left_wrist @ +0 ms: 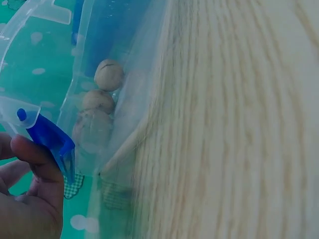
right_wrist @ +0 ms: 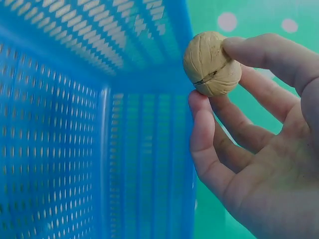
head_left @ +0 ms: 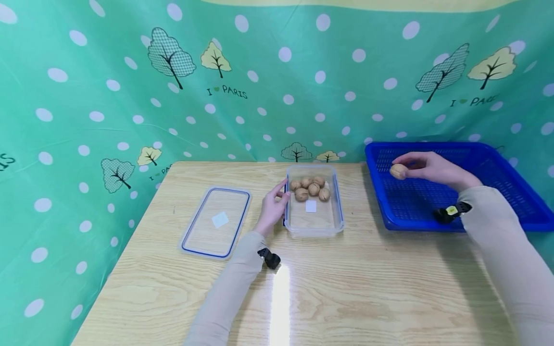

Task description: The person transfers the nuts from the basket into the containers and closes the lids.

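Note:
My right hand (head_left: 426, 168) pinches a walnut (right_wrist: 212, 63) between thumb and fingertips, above the left part of a blue perforated basket (head_left: 378, 192). In the right wrist view the walnut's seam and grooved shell show clearly. My left hand (head_left: 271, 209) rests against the left side of a clear plastic container (head_left: 313, 226), its index finger lying along the wall. Beside that thumb, in the left wrist view, is a blue latch (left_wrist: 52, 142) folded outward. Several walnuts (head_left: 313, 189) lie toward the far end inside the container, which has no lid on it.
A clear lid (head_left: 207, 230) with a blue seal lies flat left of the container. The wooden table (head_left: 346, 288) ends at a green dotted curtain (head_left: 259, 96) behind and at the left. A small white square (head_left: 310, 206) shows within the container.

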The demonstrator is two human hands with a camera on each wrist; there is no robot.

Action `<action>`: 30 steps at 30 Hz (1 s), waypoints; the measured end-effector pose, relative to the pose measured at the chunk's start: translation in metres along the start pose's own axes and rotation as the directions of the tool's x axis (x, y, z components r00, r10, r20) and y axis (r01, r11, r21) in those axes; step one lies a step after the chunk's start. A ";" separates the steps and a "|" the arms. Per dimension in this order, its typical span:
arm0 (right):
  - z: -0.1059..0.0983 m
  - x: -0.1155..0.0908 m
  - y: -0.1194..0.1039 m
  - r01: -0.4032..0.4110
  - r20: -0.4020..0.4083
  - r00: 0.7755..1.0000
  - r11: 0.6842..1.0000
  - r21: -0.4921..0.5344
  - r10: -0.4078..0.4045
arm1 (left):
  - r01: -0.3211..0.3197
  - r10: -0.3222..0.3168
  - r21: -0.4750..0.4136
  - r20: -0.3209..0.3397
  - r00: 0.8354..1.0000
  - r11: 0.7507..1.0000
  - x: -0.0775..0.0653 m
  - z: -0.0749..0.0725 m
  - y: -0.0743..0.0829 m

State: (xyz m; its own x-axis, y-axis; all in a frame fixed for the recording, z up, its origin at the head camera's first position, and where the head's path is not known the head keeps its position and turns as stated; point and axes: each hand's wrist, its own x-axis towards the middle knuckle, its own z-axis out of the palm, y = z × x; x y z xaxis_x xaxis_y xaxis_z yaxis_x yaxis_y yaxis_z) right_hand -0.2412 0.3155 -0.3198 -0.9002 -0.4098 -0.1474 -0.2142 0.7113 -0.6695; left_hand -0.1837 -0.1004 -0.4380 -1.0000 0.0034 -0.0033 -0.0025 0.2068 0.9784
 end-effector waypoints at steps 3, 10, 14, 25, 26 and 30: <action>0.006 0.001 -0.008 0.019 -0.007 1.000 1.000 0.014 -0.018 | 0.010 -0.010 -0.028 0.010 1.000 1.000 0.001 -0.001 0.000; 0.022 0.006 -0.027 0.055 0.018 0.998 0.998 0.030 -0.056 | 0.022 -0.020 -0.045 0.038 0.999 0.999 0.002 -0.003 0.000; 0.029 0.009 -0.037 0.072 0.024 0.997 0.997 0.041 -0.073 | 0.024 -0.019 -0.073 0.063 0.998 0.997 0.003 -0.004 -0.002; 0.053 0.019 -0.069 0.168 0.108 0.978 0.983 0.080 -0.176 | 0.058 -0.040 -0.145 0.126 0.991 0.988 0.003 -0.007 -0.002; 0.056 0.021 -0.071 0.178 0.120 0.975 0.981 0.082 -0.187 | 0.061 -0.043 -0.146 0.128 0.991 0.987 0.003 -0.008 -0.002; 0.071 0.027 -0.079 0.218 0.155 0.961 0.973 0.082 -0.228 | 0.062 -0.045 -0.144 0.120 0.992 0.988 0.006 -0.007 -0.006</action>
State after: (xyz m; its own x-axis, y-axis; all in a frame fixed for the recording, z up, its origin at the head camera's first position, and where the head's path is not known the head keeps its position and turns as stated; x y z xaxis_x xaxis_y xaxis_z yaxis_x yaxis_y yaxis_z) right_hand -0.2217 0.2075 -0.3226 -0.7574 -0.6450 -0.1021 -0.3729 0.5555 -0.7432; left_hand -0.1895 -0.1083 -0.4422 -0.9912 0.1116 -0.0716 -0.0649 0.0631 0.9959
